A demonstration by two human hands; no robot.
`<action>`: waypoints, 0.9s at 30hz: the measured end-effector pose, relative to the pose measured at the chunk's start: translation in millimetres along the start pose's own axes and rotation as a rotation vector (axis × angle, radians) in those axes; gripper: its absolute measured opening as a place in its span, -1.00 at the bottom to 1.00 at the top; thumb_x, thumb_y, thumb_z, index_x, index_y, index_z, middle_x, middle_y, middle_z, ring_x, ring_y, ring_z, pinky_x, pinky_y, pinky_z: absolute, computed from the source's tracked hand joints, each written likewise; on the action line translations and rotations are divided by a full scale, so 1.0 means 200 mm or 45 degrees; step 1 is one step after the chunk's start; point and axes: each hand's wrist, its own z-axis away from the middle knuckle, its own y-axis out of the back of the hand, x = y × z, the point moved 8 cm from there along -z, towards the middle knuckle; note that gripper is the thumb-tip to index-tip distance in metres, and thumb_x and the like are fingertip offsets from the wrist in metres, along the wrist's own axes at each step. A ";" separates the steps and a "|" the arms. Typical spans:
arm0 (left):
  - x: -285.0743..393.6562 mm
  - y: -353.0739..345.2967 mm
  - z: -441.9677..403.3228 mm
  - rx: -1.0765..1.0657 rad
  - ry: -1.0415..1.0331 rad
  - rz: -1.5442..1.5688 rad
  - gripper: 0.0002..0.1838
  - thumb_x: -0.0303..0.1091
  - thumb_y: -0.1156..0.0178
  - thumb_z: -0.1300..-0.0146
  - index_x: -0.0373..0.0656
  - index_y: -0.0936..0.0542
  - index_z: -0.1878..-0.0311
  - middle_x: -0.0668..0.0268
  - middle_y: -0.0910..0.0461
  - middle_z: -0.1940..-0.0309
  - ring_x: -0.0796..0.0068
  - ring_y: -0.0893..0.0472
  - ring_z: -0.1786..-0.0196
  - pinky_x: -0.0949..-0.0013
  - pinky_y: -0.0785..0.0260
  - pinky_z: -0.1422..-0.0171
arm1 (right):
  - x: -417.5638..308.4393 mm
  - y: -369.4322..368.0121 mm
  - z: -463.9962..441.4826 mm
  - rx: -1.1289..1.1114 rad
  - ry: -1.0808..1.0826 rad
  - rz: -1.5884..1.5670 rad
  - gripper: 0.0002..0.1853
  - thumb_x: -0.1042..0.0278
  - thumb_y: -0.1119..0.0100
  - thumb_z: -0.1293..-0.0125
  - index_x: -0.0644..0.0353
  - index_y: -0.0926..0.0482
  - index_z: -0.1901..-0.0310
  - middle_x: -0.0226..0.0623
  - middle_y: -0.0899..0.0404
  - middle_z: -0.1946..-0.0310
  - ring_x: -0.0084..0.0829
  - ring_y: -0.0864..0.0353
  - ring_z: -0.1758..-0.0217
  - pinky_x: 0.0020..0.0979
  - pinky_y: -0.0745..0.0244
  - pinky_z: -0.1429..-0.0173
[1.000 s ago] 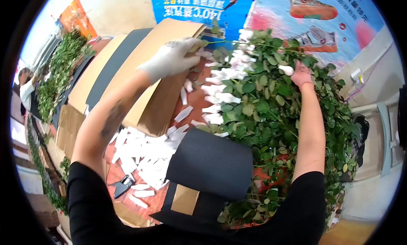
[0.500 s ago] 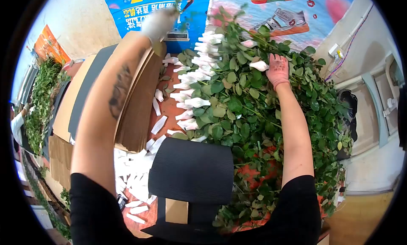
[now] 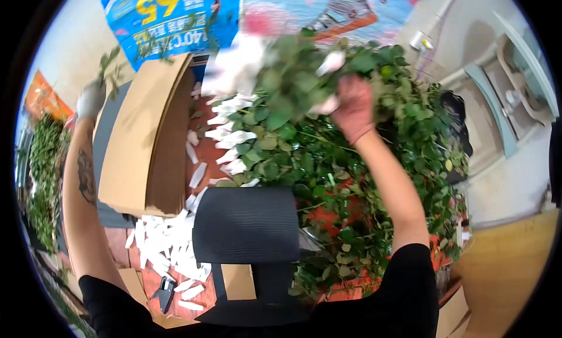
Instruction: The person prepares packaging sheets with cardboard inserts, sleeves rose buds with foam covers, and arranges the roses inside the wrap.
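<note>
My left hand [image 3: 92, 101], in a pale glove, is stretched out far left beside the cardboard stack. Its fingers are closed on a leafy stem [image 3: 109, 69] that sticks up from them. My right hand [image 3: 354, 110], in a reddish glove, is blurred over the rose pile. It appears closed on a rose [image 3: 325, 107], whose white-netted head lies against the fingers; the stem is hidden. Another netted rose head [image 3: 332, 63] is just above. Beyond, a smeared white cluster of netted heads [image 3: 234, 66] and leaves shows motion.
A row of netted rose heads [image 3: 234, 139] runs along the pile's left edge. Loose white foam nets [image 3: 158, 241] lie in front of the cardboard stack [image 3: 132, 145]. A black corrugated sheet [image 3: 246, 224] lies nearest me, with a black tool [image 3: 164, 294] to its left.
My left hand has swung from the poster out to the far left. My right hand and the netted roses near it have shifted and blurred. The view has turned right.
</note>
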 end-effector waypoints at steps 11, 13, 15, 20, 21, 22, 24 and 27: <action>0.02 -0.50 0.30 -0.619 -0.291 -0.342 -0.51 -0.44 0.03 -0.13 -0.27 -0.37 -0.19 -0.11 -0.54 0.05 -0.05 -0.54 -0.03 0.12 -0.38 -0.11 | -0.01 0.49 0.14 -0.675 0.367 -0.251 -0.59 0.23 -0.07 -0.14 0.09 -0.43 -0.05 -0.15 -0.50 0.01 -0.33 -0.57 0.02 -0.28 -0.45 -0.06; 0.39 0.10 0.43 -0.343 -0.115 -0.080 -0.57 -0.37 -0.02 -0.15 -0.23 -0.45 -0.13 -0.07 -0.56 0.06 0.00 -0.57 0.00 0.15 -0.43 -0.03 | -0.02 0.56 -0.03 -0.225 0.480 -0.278 -0.53 0.33 -0.07 -0.13 0.08 -0.40 -0.14 -0.17 -0.47 -0.07 -0.33 -0.49 -0.13 -0.25 -0.36 -0.21; 0.59 0.15 0.39 0.031 -0.389 0.417 -0.60 -0.36 -0.07 -0.13 -0.29 -0.52 -0.04 -0.08 -0.61 0.23 0.12 -0.61 0.11 0.21 -0.40 -0.05 | -0.08 0.40 -0.15 0.176 0.580 -0.272 -0.49 0.39 -0.05 -0.13 0.07 -0.38 -0.18 -0.17 -0.46 -0.11 -0.30 -0.44 -0.21 -0.22 -0.29 -0.29; 1.51 0.10 0.77 -0.461 -0.787 0.827 -0.49 -0.07 -0.15 -0.20 -0.23 -0.49 -0.11 0.02 -0.49 -0.08 0.10 -0.49 -0.12 0.22 -0.34 -0.17 | -0.19 -0.16 -0.30 -0.389 0.668 -0.177 -0.58 0.44 0.10 -0.16 0.02 -0.51 -0.08 -0.21 -0.53 -0.03 -0.28 -0.42 -0.23 -0.09 -0.16 -0.37; 1.59 0.04 0.80 -0.364 -0.902 0.734 -0.44 0.03 -0.08 -0.22 -0.19 -0.46 -0.15 0.01 -0.50 -0.07 0.04 -0.49 -0.12 0.19 -0.33 -0.19 | -0.17 -0.09 -0.33 -0.419 0.659 -0.154 -0.66 0.45 0.08 -0.15 0.05 -0.55 0.04 -0.23 -0.57 0.07 -0.28 -0.47 -0.15 -0.12 -0.22 -0.32; 1.63 0.04 0.83 -0.479 -0.807 0.672 -0.42 0.07 -0.05 -0.24 -0.15 -0.42 -0.20 0.01 -0.52 -0.04 0.00 -0.50 -0.11 0.18 -0.33 -0.18 | -0.13 -0.02 -0.34 -0.453 0.651 -0.127 -0.72 0.46 0.06 -0.14 0.07 -0.60 0.15 -0.24 -0.61 0.18 -0.29 -0.53 -0.06 -0.15 -0.28 -0.27; 1.66 -0.16 0.83 -0.754 -0.663 0.909 -0.41 0.09 -0.08 -0.22 -0.12 -0.43 -0.18 0.03 -0.56 0.03 0.04 -0.53 -0.07 0.21 -0.35 -0.15 | 0.17 0.26 -0.37 0.498 0.461 -0.463 -0.86 0.48 -0.04 -0.10 0.13 -0.57 0.31 -0.19 -0.59 0.32 -0.20 -0.56 0.20 -0.27 -0.45 -0.01; 1.71 -0.25 0.84 -0.857 -0.627 1.078 -0.37 0.07 -0.20 -0.16 -0.23 -0.43 -0.14 0.10 -0.59 0.13 0.23 -0.58 0.05 0.27 -0.38 -0.07 | 0.72 0.64 -0.42 1.022 -0.101 -0.764 -0.88 0.48 -0.10 -0.10 0.28 -0.52 0.30 -0.13 -0.57 0.40 -0.12 -0.55 0.27 -0.25 -0.44 0.11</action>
